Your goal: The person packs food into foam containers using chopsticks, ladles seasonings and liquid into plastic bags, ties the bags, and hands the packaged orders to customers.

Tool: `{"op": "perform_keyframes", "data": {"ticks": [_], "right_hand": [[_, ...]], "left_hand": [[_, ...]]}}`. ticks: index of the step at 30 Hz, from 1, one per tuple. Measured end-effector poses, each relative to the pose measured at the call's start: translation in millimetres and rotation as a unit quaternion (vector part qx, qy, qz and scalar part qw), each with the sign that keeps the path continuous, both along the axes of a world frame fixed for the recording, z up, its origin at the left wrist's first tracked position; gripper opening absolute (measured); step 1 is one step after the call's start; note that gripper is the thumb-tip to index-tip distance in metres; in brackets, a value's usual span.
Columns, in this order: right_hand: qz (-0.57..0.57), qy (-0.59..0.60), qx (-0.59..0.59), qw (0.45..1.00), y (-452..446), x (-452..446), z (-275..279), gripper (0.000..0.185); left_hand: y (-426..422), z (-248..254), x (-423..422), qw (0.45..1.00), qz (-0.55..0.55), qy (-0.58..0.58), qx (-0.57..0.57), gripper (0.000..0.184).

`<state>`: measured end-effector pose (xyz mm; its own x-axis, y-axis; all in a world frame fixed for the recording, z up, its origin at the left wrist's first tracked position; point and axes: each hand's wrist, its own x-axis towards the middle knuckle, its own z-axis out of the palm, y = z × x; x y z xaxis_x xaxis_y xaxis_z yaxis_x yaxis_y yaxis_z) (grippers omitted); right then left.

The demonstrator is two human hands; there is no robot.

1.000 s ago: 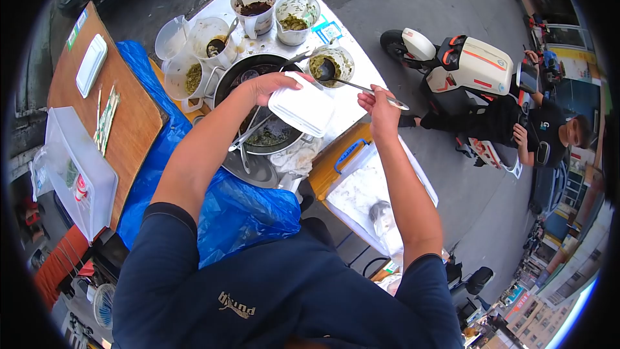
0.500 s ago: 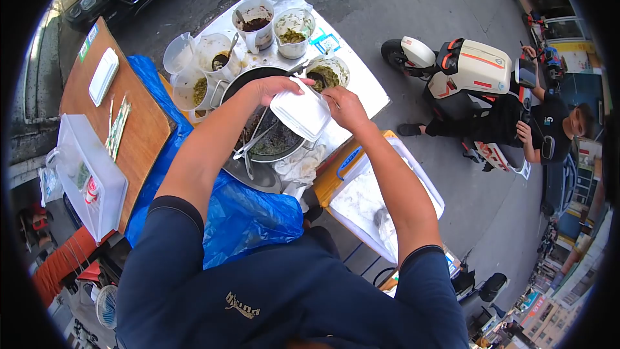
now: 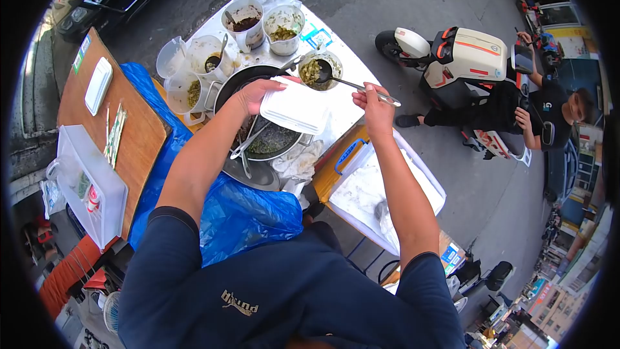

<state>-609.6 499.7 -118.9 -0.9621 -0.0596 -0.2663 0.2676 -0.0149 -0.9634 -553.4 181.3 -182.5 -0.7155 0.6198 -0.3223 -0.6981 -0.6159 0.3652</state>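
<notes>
Left hand (image 3: 257, 95), centre frame, fingers pinching white takeout container (image 3: 296, 111); plastic cup (image 3: 337, 64) of green relish (image 3: 310, 72), upper centre, long-handled spoon (image 3: 347, 83) at its mouth; right hand (image 3: 376, 107), right of centre, fingers pinched around spoon's handle.

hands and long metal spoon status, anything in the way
Left hand grips white rectangular container. Right hand holds long metal spoon, far end at mouth of translucent round plastic tub. No visible obstruction.

1. An outdoor street food stall.
2. Surface (image 3: 342, 113) at upper centre: food-streaked pitchers (image 3: 282, 44), a dark pan (image 3: 274, 148).
3. Grey pavement (image 3: 352, 0); car (image 3: 97, 0) upper left, scooter (image 3: 475, 53) upper right.
4. Buildings (image 3: 549, 313), lower right.
</notes>
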Motion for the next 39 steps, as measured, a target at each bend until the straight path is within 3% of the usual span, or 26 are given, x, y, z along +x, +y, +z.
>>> {"op": "perform_keyframes", "data": {"ticks": [9,11,12,15,16,17,23,25,27,29,31,37,39], "right_hand": [[-0.065,-0.025,-0.078,0.995,24,28,43,0.029],[-0.066,-0.016,-0.082,0.994,32,35,54,0.029],[-0.070,-0.011,-0.085,0.994,36,38,61,0.028],[-0.065,0.000,-0.088,0.994,47,48,81,0.028],[-0.065,0.009,-0.085,0.994,49,53,87,0.029],[-0.064,0.018,-0.083,0.994,51,57,94,0.029],[-0.043,0.043,-0.061,0.996,37,92,137,0.031],[0.009,0.135,-0.019,0.991,25,108,141,0.027],[0.108,0.342,0.109,0.927,18,119,130,0.017],[0.212,0.510,0.271,0.788,9,126,132,0.034],[0.251,0.554,0.317,0.728,10,132,122,0.049],[0.253,0.587,0.313,0.702,17,130,114,0.052],[0.228,0.546,0.307,0.745,20,133,115,0.049]], "left_hand": [[-15,38,39,0.984,0.176,0.026,0.029,0.060],[-19,41,44,0.968,0.236,0.002,0.081,0.059],[-21,35,43,0.962,0.269,0.002,0.042,0.062],[-29,31,49,0.960,0.276,0.013,0.056,0.069],[-25,35,48,0.951,0.309,-0.012,-0.013,0.079],[-22,44,48,0.950,0.313,-0.011,-0.013,0.079],[-2,61,42,0.957,0.270,0.057,0.094,0.101],[11,63,38,0.956,0.267,0.037,0.116,0.101],[23,67,33,0.954,0.265,0.015,0.136,0.100],[32,68,31,0.959,0.234,0.036,0.156,0.099],[38,66,27,0.959,0.242,0.039,0.145,0.099],[38,52,21,0.959,0.234,0.043,0.154,0.101],[35,50,22,0.959,0.236,0.042,0.148,0.101]]}}
